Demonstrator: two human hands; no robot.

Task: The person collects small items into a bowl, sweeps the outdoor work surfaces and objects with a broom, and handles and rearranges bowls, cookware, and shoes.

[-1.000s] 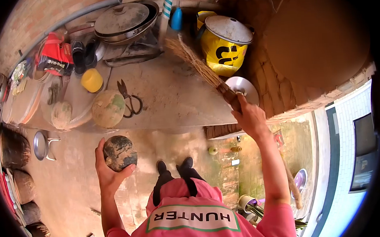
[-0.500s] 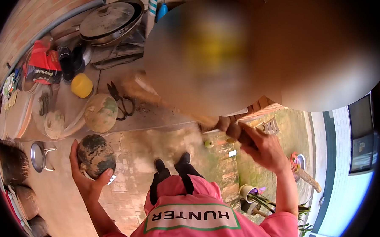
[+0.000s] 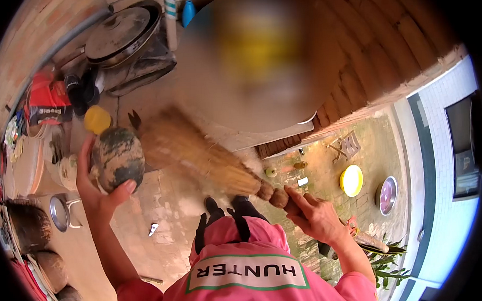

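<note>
A round pumpkin [image 3: 119, 160], mottled dark green and dusty tan, sits in my left hand [image 3: 102, 202], fingers and thumb wrapped about its sides. My right hand [image 3: 315, 217] grips the dark, knobbed handle of a straw hand broom [image 3: 203, 157]. The bristles, smeared by motion, reach across the ledge [image 3: 238, 142] toward the pumpkin. Behind the bristles only the blades of the scissors [image 3: 135, 120] show. A pale, dusty gourd-like thing [image 3: 68, 171] lies on the ledge left of the pumpkin. The paler green melon-like thing seen earlier is hidden now.
On the ledge stand a yellow round object [image 3: 97, 119], a red bag [image 3: 48, 102], dark shoes [image 3: 76, 93] and a lidded pan [image 3: 118, 35]. Below, a metal pan [image 3: 60, 213] is at left; a yellow basin [image 3: 351, 180], a metal basin [image 3: 386, 195] and plants [image 3: 388, 265] are at right.
My left hand has raised the pumpkin toward the ledge, now in front of the paler melon-like thing. My right hand has moved down and left, and the broom bristles now cover the scissors' handles.
</note>
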